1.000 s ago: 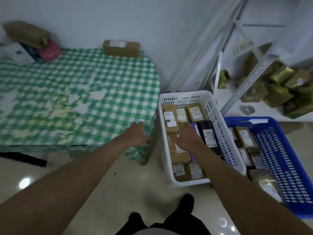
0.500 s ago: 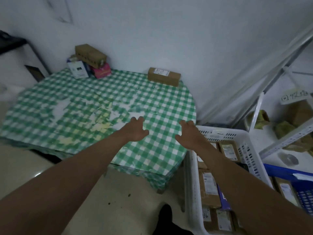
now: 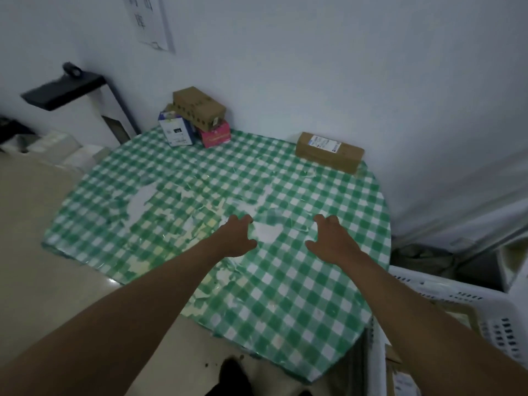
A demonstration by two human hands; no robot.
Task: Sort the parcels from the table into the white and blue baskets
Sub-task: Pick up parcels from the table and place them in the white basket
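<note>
One brown labelled parcel (image 3: 329,152)

Four parcels: two brown cartons (image 3: 329,151) (image 3: 199,108), one white-blue box (image 3: 175,132), one pink box (image 3: 215,135).

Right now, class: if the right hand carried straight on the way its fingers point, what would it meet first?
The right hand points across the checked table. Probably nothing until the brown parcel by the wall, though depth is hard to judge.
</note>
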